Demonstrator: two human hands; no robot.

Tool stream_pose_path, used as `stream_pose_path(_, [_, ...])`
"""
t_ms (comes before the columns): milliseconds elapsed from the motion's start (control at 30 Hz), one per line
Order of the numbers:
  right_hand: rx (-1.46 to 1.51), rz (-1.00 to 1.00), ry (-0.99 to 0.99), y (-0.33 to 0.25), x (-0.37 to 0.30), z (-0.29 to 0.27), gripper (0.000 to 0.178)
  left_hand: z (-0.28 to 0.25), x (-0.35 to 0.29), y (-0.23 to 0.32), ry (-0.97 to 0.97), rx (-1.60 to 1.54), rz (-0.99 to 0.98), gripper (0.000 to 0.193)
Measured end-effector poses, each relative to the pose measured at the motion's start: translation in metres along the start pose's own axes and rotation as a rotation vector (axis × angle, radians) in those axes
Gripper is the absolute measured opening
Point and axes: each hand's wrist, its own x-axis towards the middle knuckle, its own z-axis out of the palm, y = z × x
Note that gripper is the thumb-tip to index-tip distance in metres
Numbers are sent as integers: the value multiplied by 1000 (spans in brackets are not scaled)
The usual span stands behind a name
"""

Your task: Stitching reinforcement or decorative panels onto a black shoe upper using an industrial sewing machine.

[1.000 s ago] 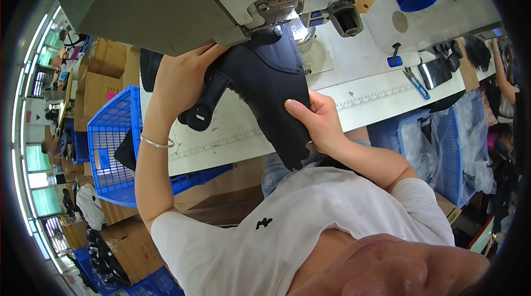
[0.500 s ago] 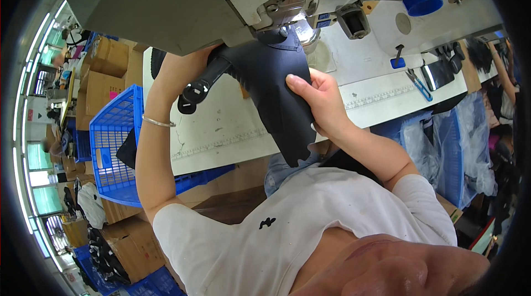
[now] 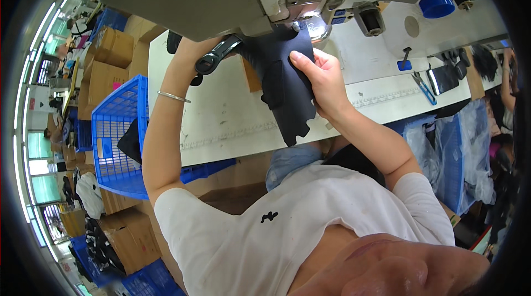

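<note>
A black leather-like piece [image 3: 285, 88] with a notched lower end hangs from the lit needle area of a sewing machine [image 3: 301, 3]. My right hand [image 3: 326, 83] grips its right side, thumb on top and fingers underneath. My left hand [image 3: 213, 46] reaches under the machine head at the piece's upper left; its fingers are hidden behind the machine and the material. A black strap [image 3: 218, 55] with a shiny rounded end lies across my left wrist area, apparently joined to the piece.
The white worktable [image 3: 221, 113] has a ruler strip along its front edge. Blue-handled snips [image 3: 425, 90] and a dark flat object [image 3: 443, 79] lie at the right. A blue crate [image 3: 119, 141] stands left, with cardboard boxes [image 3: 108, 83] beyond. Plastic-wrapped goods [image 3: 470, 146] sit at right.
The black piece has moved further up toward the needle, and its lower end is higher. My right hand has moved up with it. The whole view has shifted slightly.
</note>
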Motion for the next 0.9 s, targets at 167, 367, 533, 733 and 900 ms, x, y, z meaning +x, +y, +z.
stream_pose_path(167, [-148, -29, 34, -2, 3, -8, 13, 8, 5, 7, 125, 298, 241, 37])
stream_pose_path(367, [-330, -14, -70, 7, -7, -35, 32, 22, -56, 5, 408, 718, 67, 52])
stream_pose_path(533, [-527, -33, -312, 22, -25, -70, 38, -36, -225, -5, 307, 1173, -481, 55])
stream_pose_path(733, [-691, 88, -338, 54, -24, -51, 27, -73, -490, 88, 189, 1344, -1439, 66])
stream_pose_path(900, [-828, 7, -645, 106, -21, 25, 22, -10, -607, 157, -189, 238, -2151, 85])
